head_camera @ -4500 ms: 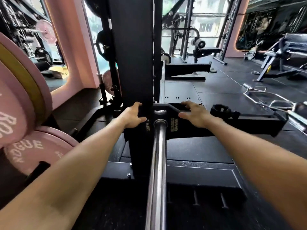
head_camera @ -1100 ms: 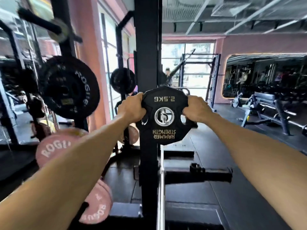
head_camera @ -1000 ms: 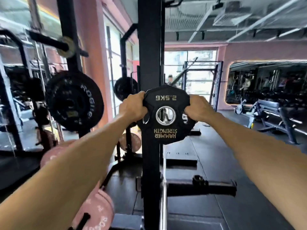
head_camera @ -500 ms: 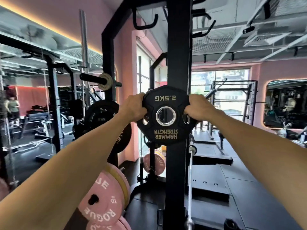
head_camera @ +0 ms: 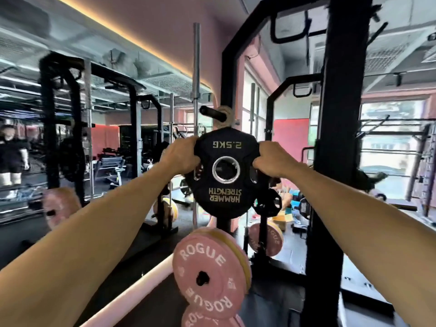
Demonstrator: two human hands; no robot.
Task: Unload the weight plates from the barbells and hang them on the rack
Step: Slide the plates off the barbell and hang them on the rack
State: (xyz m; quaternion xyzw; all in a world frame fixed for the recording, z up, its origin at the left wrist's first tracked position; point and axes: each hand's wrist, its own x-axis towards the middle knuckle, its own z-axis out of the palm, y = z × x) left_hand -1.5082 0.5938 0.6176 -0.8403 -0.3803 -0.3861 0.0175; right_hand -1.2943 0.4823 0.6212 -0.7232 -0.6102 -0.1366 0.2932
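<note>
A black rack (head_camera: pixel 335 128) is seen close in front, with one thick post on the right and a second black post (head_camera: pixel 227 74) further back, directly behind the held plate. From that second post a black peg (head_camera: pixel 212 112) sticks out toward the left, just above the top edge of the plate, and it carries nothing. Lower on the same post a pink plate (head_camera: pixel 208 273) marked ROGUE is hung, with a yellow plate (head_camera: pixel 238 252) directly behind it and another pink plate partly seen below. A silver bar (head_camera: pixel 195 74) stands upright beside the post. More racks are seen on the left, and a person in dark clothes (head_camera: pixel 10 149) stands far at the left edge, blurred. Compared with the picture half a second before, the view has been turned to the left: the thick post that was then behind the plate is now at the right of it, and the empty peg, which was then well to the left, is now found just over the plate. The grip of both hands has stayed the same. The small black plate (head_camera: pixel 225 192) is held in the air at about chest height, upright and facing the camera, with its writing upside down: "2.5KG" at the top and "HAMMER STRENGTH" below the silver-ringed hole. The left hand (head_camera: pixel 181 156) and the right hand (head_camera: pixel 271 159) are each closed around the upper side edges of the plate, fingers wrapped over the rim.
</note>
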